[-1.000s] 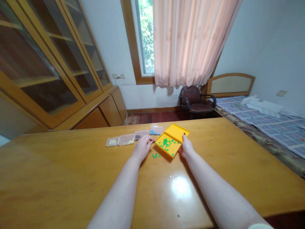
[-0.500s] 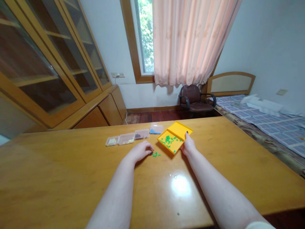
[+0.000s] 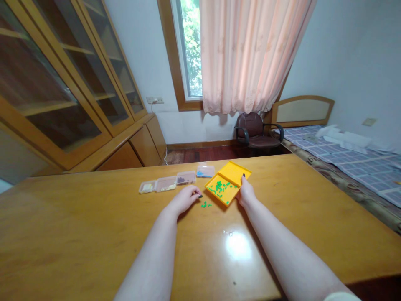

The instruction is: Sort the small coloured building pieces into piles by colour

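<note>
Left hand (image 3: 186, 198): moving off the loose green pieces (image 3: 205, 205) toward the yellow hinged case (image 3: 233, 171), fingers bending inward; whether they are pinching a piece, I cannot tell. Consequence: the loose pieces are lying untouched on the worktop (image 3: 109, 234). Right hand (image 3: 246, 194): grasping the opened case near its hinge, holding it beside the pile, more green pieces (image 3: 219, 185) lying inside. Clear plastic boxes (image 3: 161, 184): four, standing behind.

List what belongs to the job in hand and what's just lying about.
Job in hand:
Open yellow rectangular plastic box, in the right hand
Small green pieces inside it
Loose green pieces on the brown wooden table near the left hand

Apparently just lying about:
Four clear rectangular plastic trays
Maroon armchair with black armrests
</note>
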`<state>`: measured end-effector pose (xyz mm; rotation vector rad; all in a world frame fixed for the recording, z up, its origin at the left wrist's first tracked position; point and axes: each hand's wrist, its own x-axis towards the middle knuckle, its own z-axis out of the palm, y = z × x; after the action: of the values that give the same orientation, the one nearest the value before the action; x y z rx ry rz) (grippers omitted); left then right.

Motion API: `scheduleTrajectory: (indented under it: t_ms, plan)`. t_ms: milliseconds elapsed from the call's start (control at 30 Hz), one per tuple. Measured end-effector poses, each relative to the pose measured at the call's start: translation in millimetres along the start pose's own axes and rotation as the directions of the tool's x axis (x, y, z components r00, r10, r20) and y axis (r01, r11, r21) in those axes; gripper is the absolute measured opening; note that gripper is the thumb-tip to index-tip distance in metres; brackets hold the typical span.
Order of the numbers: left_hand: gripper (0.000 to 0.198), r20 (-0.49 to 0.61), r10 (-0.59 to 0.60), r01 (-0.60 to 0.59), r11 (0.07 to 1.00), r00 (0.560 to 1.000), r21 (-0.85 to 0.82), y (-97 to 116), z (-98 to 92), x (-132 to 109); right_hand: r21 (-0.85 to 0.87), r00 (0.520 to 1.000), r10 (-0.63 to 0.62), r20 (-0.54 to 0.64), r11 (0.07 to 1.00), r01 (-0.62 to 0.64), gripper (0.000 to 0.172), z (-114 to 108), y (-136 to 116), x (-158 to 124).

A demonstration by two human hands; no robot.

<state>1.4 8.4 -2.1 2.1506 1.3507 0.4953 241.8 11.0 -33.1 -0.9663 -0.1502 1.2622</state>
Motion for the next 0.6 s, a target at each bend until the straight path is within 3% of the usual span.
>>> scheduleTrajectory:
  t_ms: [67,133,300,367,467,600]
  plan:
    - [0.013,-0.160,0.049,-0.057,0.997,0.986,-0.044,6.3,0.4,1.7,-0.006,1.000,0.012,0.016,1.000,-0.012,0.027,1.8,3.0,-3.7]
    - [0.016,-0.249,0.099,-0.112,0.993,0.963,-0.038,11.9,1.7,3.0,-0.002,0.998,0.039,0.048,0.999,-0.039,0.027,4.0,4.8,-7.7]
    - [0.031,-0.257,0.158,-0.161,0.987,0.953,0.013,10.7,1.3,1.5,0.012,0.999,0.048,0.023,0.999,-0.048,0.025,5.1,-0.1,-9.0]
    - [0.026,-0.204,0.161,-0.157,0.987,0.966,0.039,5.1,-0.6,0.1,0.022,1.000,0.030,-0.008,0.999,-0.030,0.025,3.4,-3.9,-5.3]
    - [0.025,-0.013,0.163,-0.162,0.984,0.987,0.081,-2.7,-0.1,-1.2,0.034,1.000,0.012,-0.019,0.999,-0.012,0.024,0.7,-7.6,0.3]
    - [0.028,0.134,0.129,-0.142,0.985,0.983,0.096,-6.2,5.0,-1.5,0.027,1.000,0.020,-0.012,0.999,-0.020,0.024,-1.1,-7.4,3.7]
